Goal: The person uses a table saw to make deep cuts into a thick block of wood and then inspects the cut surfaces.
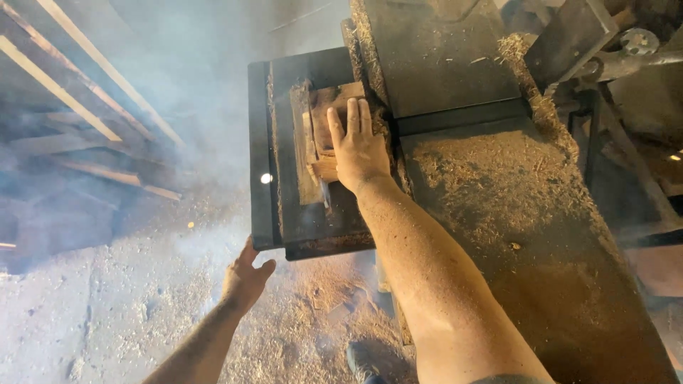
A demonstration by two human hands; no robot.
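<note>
While the right hand (358,146) presses flat on wood blocks (324,135) still sitting on the machine's feed tray (260,149), the open left hand (244,279) hovers below its near edge, empty

The wood block (329,135) lies on the machine's feed tray (313,220), against the hood (434,57) to its right. The right hand (359,149) rests flat on the block. Below the tray's near edge the left hand (245,277) hangs apart from it (above the floor (107,306)). Planks (85,121) lie well left of the tray; the sawdust-strewn chute (519,235) runs to its right.
</note>
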